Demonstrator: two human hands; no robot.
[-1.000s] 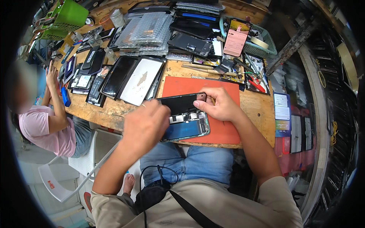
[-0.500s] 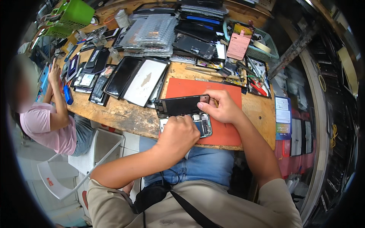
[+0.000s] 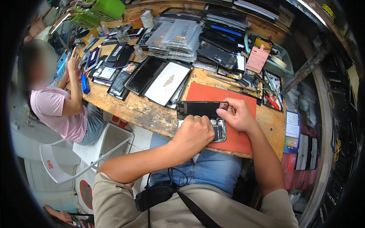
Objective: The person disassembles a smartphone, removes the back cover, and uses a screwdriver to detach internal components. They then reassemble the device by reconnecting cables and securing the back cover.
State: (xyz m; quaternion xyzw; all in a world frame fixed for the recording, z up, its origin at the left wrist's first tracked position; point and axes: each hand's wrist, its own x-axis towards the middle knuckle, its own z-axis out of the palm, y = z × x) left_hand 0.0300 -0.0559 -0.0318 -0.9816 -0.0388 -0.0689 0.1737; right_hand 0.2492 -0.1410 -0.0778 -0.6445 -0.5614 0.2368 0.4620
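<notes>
An opened phone lies near the front edge of an orange-red mat. Its black screen panel is lifted and tilted up at the far side of the phone body, whose inner parts show. My right hand grips the panel's right end between thumb and fingers. A thin brownish stick, perhaps a tool handle, shows among those fingers. Over the phone body, at the panel's lower edge, my left hand is closed with fingers curled down. Its fingertips are hidden, and so is whatever they pinch.
Left of the mat lie phone panels and a white tablet-like plate. Bubble-wrapped stacks stand behind. Tools and a green basket with a pink paper fill the back right. A person in a pink shirt sits at left beside a white chair.
The whole view has shifted, so the bench appears farther right and lower. The screen panel looks more level in the picture. Both hands keep their places at the phone.
</notes>
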